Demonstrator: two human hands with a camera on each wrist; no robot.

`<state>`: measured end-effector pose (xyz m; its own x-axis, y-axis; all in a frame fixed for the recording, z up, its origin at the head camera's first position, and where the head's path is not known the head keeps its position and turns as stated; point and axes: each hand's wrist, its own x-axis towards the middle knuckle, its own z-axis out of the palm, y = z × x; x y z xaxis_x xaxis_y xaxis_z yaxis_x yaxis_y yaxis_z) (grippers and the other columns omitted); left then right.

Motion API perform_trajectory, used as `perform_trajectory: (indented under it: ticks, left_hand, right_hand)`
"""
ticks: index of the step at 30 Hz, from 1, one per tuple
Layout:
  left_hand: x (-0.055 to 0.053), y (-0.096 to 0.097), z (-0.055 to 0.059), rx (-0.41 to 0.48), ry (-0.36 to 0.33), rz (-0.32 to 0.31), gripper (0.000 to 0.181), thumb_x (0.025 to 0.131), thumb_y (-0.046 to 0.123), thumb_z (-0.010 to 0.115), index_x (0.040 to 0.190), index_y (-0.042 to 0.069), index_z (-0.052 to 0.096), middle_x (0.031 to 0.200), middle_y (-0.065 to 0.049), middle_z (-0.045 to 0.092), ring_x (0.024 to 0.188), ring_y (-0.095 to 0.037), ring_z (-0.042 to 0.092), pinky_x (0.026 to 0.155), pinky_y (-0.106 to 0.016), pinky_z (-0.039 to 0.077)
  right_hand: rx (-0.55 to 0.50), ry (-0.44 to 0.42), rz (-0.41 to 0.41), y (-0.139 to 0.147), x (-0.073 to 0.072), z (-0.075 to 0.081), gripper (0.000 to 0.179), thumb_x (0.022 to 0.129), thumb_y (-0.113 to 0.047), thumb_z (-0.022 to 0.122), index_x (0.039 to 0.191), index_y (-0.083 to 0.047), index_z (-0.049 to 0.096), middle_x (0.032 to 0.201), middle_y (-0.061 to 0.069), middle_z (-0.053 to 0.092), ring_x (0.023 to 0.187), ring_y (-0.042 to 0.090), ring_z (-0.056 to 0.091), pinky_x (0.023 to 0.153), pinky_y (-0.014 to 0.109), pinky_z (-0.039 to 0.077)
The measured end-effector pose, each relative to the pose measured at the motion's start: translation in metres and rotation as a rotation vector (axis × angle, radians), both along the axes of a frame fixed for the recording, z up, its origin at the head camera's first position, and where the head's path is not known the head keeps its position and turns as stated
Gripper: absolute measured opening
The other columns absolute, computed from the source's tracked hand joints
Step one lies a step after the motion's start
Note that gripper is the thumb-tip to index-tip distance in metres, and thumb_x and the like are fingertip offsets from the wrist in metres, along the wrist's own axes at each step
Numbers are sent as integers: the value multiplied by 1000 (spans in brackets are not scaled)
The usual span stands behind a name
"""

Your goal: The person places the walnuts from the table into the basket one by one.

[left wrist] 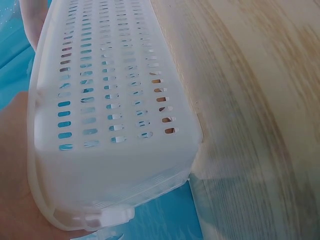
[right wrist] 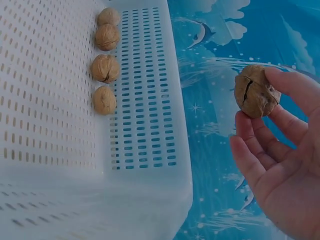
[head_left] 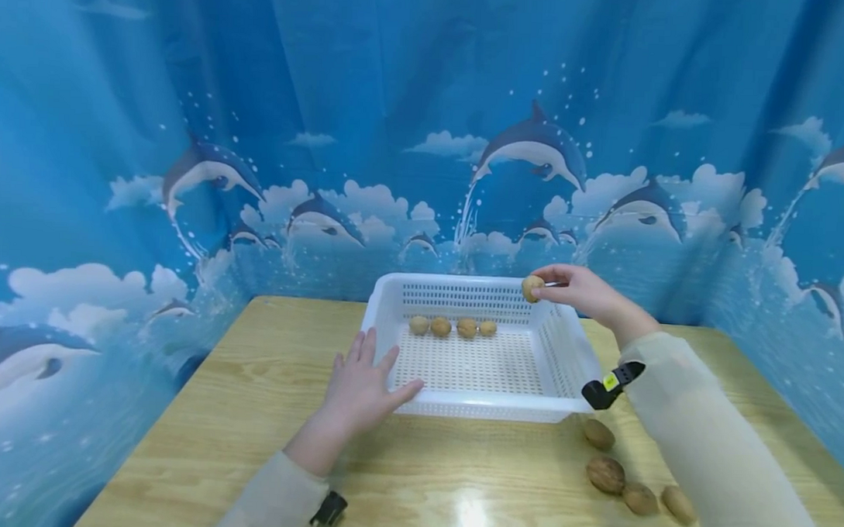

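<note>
Before dolphin-print curtain [head_left: 400, 84], on wood-grain table [head_left: 264, 382]: white basket [head_left: 483, 405]; right fingers [right wrist: 295, 86] pinch walnut [right wrist: 256, 94], left fingers [head_left: 368, 348] spread.

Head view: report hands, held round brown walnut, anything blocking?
Right hand pinches cracked brown walnut near far right corner of white perforated plastic basket. Left hand splayed at its left side. Nothing visibly blocking.

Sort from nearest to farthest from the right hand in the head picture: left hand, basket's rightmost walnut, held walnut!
1. Held walnut: in the right hand.
2. Rightmost walnut in the basket: row's right end.
3. Left hand: basket's left side.
</note>
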<state>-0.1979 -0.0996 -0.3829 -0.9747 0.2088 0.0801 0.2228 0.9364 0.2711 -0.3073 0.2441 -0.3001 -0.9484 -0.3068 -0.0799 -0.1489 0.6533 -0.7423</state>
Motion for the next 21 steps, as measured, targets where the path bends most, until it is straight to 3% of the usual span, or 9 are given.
perform_trajectory:
  ticks: [9,14,21]
  left_hand:
    - [1,1,-3,-14,-7,14,83,83,74,37,142,15,41,153,-20,9,139,-38,5,106,-62,13]
    - [2,2,-5,-6,-10,15,84,83,74,38,142,14,41,154,-19,9,140,-38,4,106,-62,13]
    - [0,3,-3,-3,4,27,83,83,72,40,142,14,40,154,-19,8,140,-38,3,106,-62,14]
  right_hand:
    - [-63,-29,-107,-6,-28,-32,60,89,-44,59,136,-9,43,138,17,40,124,36,39,99,55,36]
    - [-72,-45,-147,-6,-35,-53,61,91,-40,58,139,-7,39,138,19,39,123,37,40,99,55,35]
    - [-54,-3,-145,-8,-41,-60,61,91,-40,59,138,-6,40,136,19,42,121,37,43,98,56,36]
